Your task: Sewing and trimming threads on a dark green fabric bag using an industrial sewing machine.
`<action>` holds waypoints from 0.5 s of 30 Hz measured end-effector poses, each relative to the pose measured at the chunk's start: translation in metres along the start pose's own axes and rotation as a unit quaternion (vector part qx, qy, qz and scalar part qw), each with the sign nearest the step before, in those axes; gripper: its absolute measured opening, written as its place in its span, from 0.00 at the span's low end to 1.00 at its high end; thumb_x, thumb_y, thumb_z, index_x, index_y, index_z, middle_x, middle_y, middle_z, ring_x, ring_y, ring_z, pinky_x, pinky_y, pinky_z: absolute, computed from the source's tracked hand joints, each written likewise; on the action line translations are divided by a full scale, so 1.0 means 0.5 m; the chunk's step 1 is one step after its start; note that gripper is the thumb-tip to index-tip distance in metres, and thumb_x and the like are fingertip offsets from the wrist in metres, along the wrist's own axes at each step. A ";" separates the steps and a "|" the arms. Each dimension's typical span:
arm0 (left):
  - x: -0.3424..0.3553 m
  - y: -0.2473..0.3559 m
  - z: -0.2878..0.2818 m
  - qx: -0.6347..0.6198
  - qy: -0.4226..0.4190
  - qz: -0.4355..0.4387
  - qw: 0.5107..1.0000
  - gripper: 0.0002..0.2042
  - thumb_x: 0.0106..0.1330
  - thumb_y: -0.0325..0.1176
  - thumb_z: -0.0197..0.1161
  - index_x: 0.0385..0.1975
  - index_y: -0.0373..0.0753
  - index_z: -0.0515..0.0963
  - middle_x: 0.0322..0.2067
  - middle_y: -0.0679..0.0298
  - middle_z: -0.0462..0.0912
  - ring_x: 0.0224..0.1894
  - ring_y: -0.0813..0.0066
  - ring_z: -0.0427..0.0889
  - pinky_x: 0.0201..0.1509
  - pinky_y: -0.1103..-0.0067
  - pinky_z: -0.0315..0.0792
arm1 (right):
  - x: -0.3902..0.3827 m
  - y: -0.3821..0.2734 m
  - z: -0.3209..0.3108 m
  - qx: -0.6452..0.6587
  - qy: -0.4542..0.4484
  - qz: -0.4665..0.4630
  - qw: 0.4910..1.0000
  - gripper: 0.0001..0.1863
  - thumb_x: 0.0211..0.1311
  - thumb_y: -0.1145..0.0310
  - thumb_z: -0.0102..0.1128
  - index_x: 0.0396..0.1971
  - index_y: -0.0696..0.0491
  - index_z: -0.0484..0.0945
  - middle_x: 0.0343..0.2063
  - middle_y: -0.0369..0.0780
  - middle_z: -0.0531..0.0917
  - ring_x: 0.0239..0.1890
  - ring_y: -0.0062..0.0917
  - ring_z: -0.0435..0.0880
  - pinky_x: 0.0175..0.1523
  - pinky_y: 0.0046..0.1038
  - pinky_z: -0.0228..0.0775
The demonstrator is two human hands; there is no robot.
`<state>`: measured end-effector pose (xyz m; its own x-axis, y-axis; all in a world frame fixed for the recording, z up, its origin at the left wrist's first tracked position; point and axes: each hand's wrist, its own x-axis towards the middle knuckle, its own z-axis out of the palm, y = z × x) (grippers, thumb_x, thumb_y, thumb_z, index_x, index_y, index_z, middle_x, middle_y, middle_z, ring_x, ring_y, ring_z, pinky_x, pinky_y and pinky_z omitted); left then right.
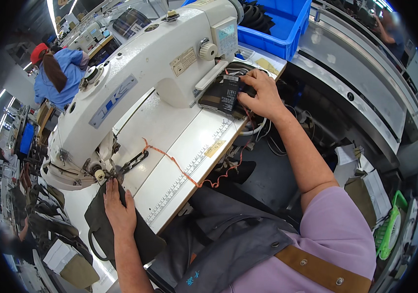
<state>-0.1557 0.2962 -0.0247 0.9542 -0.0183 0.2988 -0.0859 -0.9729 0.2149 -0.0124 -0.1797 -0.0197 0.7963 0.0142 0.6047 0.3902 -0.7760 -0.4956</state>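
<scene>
My left hand [120, 209] lies flat, fingers stretched out, on a dark olive fabric piece [146, 240] with a loop like a handle at its left side. The fabric's far end reaches the needle area of a white sewing machine [135, 53]. Beside the machine's base, my right hand [263, 95] has its fingers curled down at a dark packet [221, 95] with pale printing and a brown band. What those fingers pinch, if anything, is hidden. Black thread snips [134, 161] on a coiled orange cord [174, 161] rest on the white machine bed, near the presser foot.
A blue crate [272, 41] with black pieces stands behind the machine. A ruler strip [189, 168] runs along the table's front edge. To the right are a metal counter [346, 90] and a green basket [391, 227]. Another person [60, 73] sits at the far left.
</scene>
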 end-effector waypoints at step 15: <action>-0.004 0.004 0.003 0.005 0.001 0.010 1.000 0.26 0.72 0.36 0.55 0.67 0.30 0.69 0.68 0.44 0.69 0.71 0.47 0.66 0.76 0.54 0.55 | -0.054 -0.029 -0.050 -0.123 0.125 -0.049 0.983 0.19 0.48 0.52 0.72 0.34 0.52 0.84 0.36 0.40 0.77 0.41 0.35 0.77 0.47 0.36 0.64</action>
<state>-0.1572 0.2938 -0.0262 0.9519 -0.0368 0.3043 -0.1014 -0.9747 0.1993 -0.0511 -0.1845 -0.0133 0.6095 -0.0345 0.7920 0.3112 -0.9085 -0.2791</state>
